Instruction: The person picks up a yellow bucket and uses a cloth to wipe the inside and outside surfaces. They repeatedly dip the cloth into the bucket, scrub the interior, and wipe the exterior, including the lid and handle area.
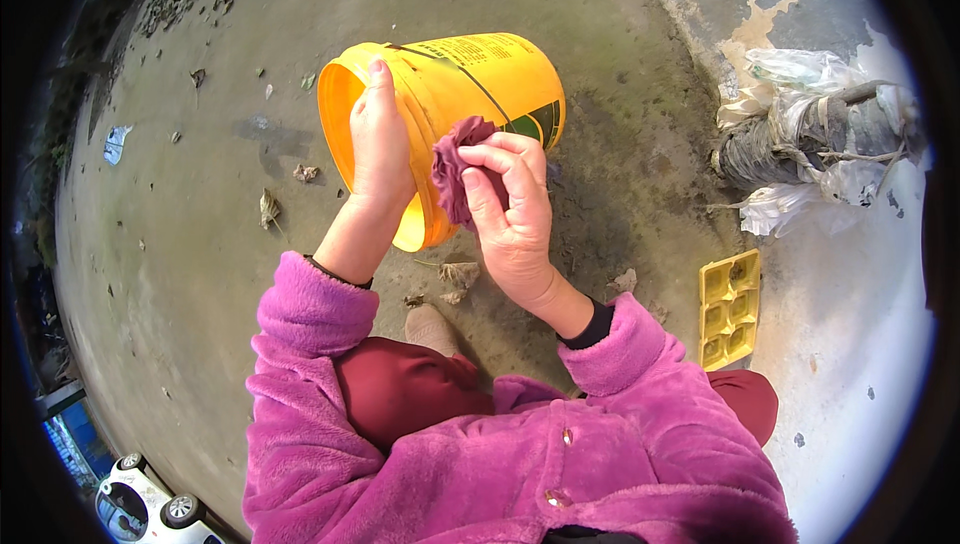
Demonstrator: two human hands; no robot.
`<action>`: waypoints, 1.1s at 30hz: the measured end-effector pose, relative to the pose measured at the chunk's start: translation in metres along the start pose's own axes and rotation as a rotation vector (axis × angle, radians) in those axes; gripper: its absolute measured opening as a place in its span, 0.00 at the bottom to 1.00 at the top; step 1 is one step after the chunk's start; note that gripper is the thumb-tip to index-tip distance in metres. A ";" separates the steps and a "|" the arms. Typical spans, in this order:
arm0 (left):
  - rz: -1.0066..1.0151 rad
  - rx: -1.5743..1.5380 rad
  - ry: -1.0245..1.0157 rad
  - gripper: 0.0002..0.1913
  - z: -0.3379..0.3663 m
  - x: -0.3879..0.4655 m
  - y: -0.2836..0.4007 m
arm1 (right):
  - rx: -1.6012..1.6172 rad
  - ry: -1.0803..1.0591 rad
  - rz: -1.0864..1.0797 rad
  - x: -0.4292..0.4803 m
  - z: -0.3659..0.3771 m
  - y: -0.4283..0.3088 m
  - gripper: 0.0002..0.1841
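Observation:
A yellow plastic bucket (pixel 480 78) lies tilted on its side before me, its open mouth facing left. My left hand (pixel 382 142) grips its rim, with the thumb on top at the outside and the other fingers hidden. In my right hand (pixel 514 202) is a crumpled maroon cloth (pixel 469 161), pinched between thumb and fingers. The cloth is against or just above the bucket's side near the rim; I cannot tell if it touches. Printed writing and a dark green patch mark the bucket's wall.
At right, a bundle wrapped in grey plastic (pixel 795 139) leans by the peeling wall. A yellow compartment tray (pixel 729 310) lies below it. Dry leaves (pixel 459 272) litter the concrete floor (pixel 225 304). A white car (pixel 154 503) stands far at lower left.

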State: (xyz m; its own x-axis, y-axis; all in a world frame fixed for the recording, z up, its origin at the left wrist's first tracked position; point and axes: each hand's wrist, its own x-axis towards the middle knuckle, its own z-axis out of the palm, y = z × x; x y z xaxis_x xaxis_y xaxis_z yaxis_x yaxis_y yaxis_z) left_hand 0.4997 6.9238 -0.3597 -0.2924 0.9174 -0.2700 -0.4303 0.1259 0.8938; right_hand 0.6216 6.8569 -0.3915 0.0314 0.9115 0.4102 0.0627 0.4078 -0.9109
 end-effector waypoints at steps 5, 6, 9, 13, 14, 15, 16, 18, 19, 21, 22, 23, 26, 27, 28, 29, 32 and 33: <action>-0.054 -0.030 0.038 0.22 0.003 0.001 -0.002 | -0.150 -0.009 -0.127 0.011 0.023 0.004 0.10; -0.045 0.005 0.038 0.22 0.002 0.004 -0.001 | -0.120 -0.014 -0.146 0.022 0.026 0.012 0.09; 0.024 0.029 0.009 0.22 -0.001 0.008 -0.002 | 0.080 -0.103 -0.071 0.066 0.035 0.027 0.06; 0.045 0.031 0.035 0.23 0.002 0.008 -0.009 | 0.191 -0.143 0.067 0.109 0.042 0.030 0.05; 0.070 0.038 0.016 0.23 0.001 0.006 -0.009 | 0.198 -0.147 0.095 0.106 0.040 0.029 0.05; 0.089 0.035 -0.005 0.23 0.001 0.006 -0.009 | 0.077 -0.103 -0.002 0.097 0.038 0.027 0.05; 0.073 0.023 -0.031 0.24 0.000 0.005 -0.007 | -0.037 -0.064 -0.091 0.082 0.033 0.026 0.06; -0.032 -0.058 -0.039 0.26 -0.003 0.005 -0.003 | -0.185 -0.031 -0.185 0.040 0.024 0.024 0.08; -0.049 -0.051 -0.023 0.26 -0.005 0.006 0.001 | -0.231 -0.055 -0.164 0.016 0.019 0.023 0.10; -0.002 0.005 0.042 0.25 -0.006 0.006 0.003 | -0.127 -0.068 -0.137 -0.014 0.015 0.020 0.11; -0.028 -0.015 0.038 0.25 -0.006 0.006 0.003 | -0.072 -0.074 -0.063 -0.022 0.013 0.018 0.09; -0.015 -0.033 0.046 0.25 -0.005 0.006 0.002 | -0.074 -0.079 -0.035 -0.022 0.013 0.017 0.09; -0.014 0.020 0.059 0.25 -0.003 0.005 -0.004 | 0.000 -0.027 -0.039 0.015 0.020 0.015 0.08; -0.012 0.053 0.062 0.25 -0.002 0.006 -0.005 | 0.028 -0.046 -0.001 0.035 0.023 0.017 0.07; -0.028 0.167 0.099 0.25 -0.002 0.005 -0.006 | 0.019 -0.052 -0.006 0.056 0.026 0.021 0.04; -0.002 0.126 0.069 0.25 0.001 0.005 -0.008 | 0.039 -0.086 -0.008 0.079 0.029 0.025 0.03; 0.072 0.069 -0.001 0.24 0.003 0.007 -0.008 | 0.093 -0.082 0.040 0.101 0.039 0.031 0.04; 0.064 0.090 -0.011 0.24 0.004 0.005 -0.008 | 0.025 -0.048 -0.028 0.095 0.039 0.030 0.04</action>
State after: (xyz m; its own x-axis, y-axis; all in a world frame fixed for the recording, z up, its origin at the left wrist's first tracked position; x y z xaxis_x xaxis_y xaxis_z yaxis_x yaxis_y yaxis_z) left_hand 0.5050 6.9291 -0.3672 -0.3075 0.9286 -0.2078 -0.3322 0.0999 0.9379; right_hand 0.5877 6.9575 -0.3818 -0.0175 0.9008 0.4338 0.0382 0.4342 -0.9000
